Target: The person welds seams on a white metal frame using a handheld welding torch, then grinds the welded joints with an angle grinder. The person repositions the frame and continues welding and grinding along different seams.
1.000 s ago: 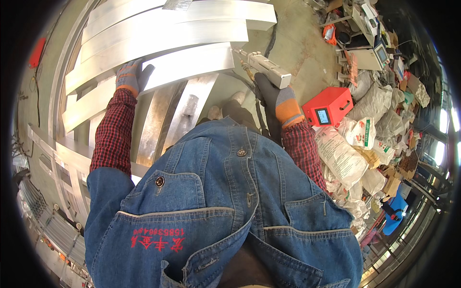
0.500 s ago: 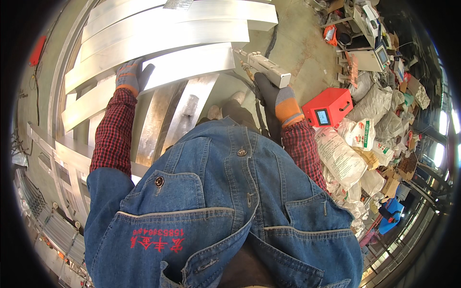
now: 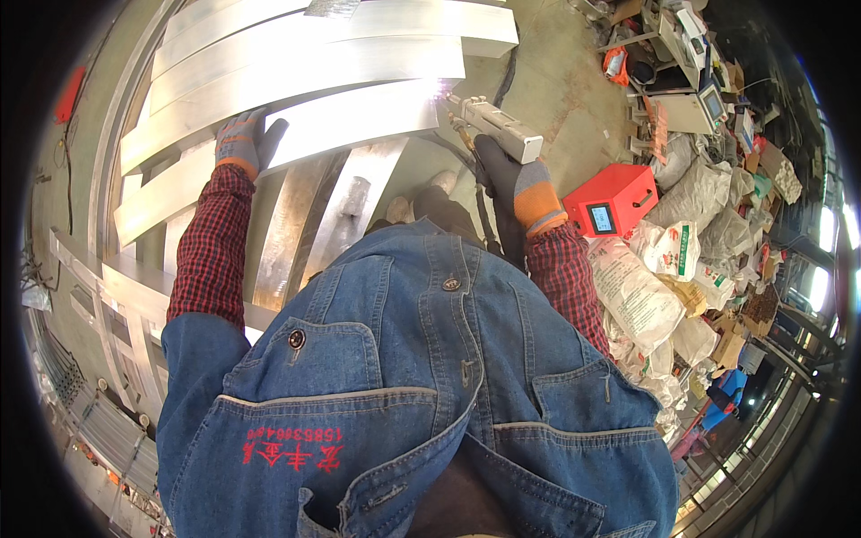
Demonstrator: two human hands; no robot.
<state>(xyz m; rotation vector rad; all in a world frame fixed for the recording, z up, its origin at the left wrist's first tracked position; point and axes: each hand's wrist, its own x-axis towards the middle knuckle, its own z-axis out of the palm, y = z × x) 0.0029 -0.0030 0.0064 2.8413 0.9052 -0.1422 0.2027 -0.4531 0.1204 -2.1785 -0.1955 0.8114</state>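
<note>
My right hand (image 3: 525, 190), in a grey and orange work glove, is closed round a handheld welding gun (image 3: 500, 128) with a pale boxy body. Its nozzle points left at the right end of a shiny rectangular metal tube (image 3: 359, 119). A small bright purplish-white glow (image 3: 440, 90) shows where tip and tube end meet. On the tube's left part lies my gloved left hand (image 3: 240, 143), its thumb spread away from the fingers. More silvery tubes (image 3: 395, 61) lie side by side beyond, across other bars (image 3: 354, 193) underneath.
A dark cable (image 3: 489, 211) runs down from the gun past my legs. To the right stands a red box with a small screen (image 3: 614, 204), beside white sacks (image 3: 639, 291) and heaped plastic bags. A metal frame (image 3: 134, 291) extends at the left.
A bright glow has appeared at the welding gun's tip by the tube end. Both hands stay in place. A blue thing far right looks slightly shifted.
</note>
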